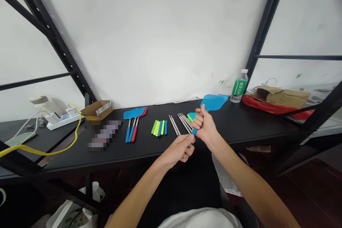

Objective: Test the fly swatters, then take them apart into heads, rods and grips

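Note:
A blue fly swatter (pixel 214 102) is between my two hands, its mesh head tilted up to the right. My left hand (pixel 181 148) is closed around the end of its blue handle (pixel 194 131). Higher up, my right hand (pixel 204 124) wraps the swatter below the head, and its fingers hide the shaft. Behind that hand, green and blue swatter heads (pixel 191 115) partly show on the table. Several metal rods (pixel 184 123) lie just left of them. Further left is a row of green, yellow and blue handle grips (pixel 159 128).
Two blue and one red fly swatters (pixel 131 124) lie on the black table (pixel 144 149). An open cardboard box (pixel 97 110) and a yellow cable (pixel 76 135) are at left. A water bottle (pixel 239 86) stands at right, near flattened cardboard (pixel 283 96) on red plastic.

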`<state>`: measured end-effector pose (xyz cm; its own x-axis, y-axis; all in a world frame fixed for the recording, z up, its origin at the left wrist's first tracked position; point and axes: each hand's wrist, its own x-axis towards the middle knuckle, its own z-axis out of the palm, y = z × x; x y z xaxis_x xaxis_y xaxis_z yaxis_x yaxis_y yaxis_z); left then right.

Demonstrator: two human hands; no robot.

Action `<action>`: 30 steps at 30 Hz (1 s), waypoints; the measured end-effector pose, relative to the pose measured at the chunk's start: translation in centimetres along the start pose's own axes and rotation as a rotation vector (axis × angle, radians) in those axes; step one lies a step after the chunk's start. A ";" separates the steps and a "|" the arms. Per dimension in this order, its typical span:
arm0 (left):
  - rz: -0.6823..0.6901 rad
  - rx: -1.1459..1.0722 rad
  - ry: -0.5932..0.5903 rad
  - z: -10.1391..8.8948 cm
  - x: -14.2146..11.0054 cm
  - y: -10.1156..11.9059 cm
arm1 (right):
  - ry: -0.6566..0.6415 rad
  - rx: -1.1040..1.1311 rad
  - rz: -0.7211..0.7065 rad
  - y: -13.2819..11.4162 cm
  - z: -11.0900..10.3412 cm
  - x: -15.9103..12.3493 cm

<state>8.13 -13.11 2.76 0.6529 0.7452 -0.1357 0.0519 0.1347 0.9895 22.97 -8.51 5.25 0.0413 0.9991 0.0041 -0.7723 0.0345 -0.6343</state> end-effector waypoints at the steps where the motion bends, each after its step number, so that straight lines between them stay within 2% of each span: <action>1: -0.048 -0.133 -0.055 0.0 0.0 0.1 | -0.022 0.023 0.005 -0.2 0.1 -0.1; 5: -0.095 -0.458 -0.238 0.3 0.0 0.3 | -0.119 0.147 0.034 -1.2 0.4 -0.6; 9: -0.114 -0.643 -0.325 1.3 -0.1 0.6 | -0.214 0.189 0.038 -2.3 0.3 -1.0; 13: -0.079 -0.775 -0.428 2.9 -0.7 0.9 | -0.314 0.147 -0.024 -3.7 0.4 -2.1; 16: -0.056 -0.833 -0.498 3.9 -1.4 1.1 | -0.335 0.061 -0.107 -4.5 0.7 -3.2; 20: -0.054 -0.883 -0.522 4.6 -2.4 1.2 | -0.386 -0.049 -0.157 -4.5 1.4 -4.4; 23: -0.055 -0.894 -0.541 5.0 -3.6 0.5 | -0.454 0.046 -0.174 -4.9 1.0 -4.4; 25: -0.079 -0.854 -0.602 5.3 -4.7 -0.3 | -0.437 0.148 -0.242 -6.2 -0.1 -3.8; 27: -0.126 -0.719 -0.648 5.0 -5.4 -1.0 | -0.401 0.223 -0.330 -8.1 -1.6 -2.8; 28: -0.136 -0.631 -0.612 4.4 -5.4 -1.1 | -0.374 0.245 -0.355 -9.1 -2.3 -2.2; 30: -0.100 -0.450 -0.390 2.1 -4.7 -0.7 | -0.284 0.192 -0.318 -10.5 -3.4 -1.2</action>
<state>6.59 -18.07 2.83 0.8947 0.4319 -0.1144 -0.1423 0.5181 0.8434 33.22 -10.17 9.27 0.1406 0.9041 0.4036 -0.8539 0.3170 -0.4127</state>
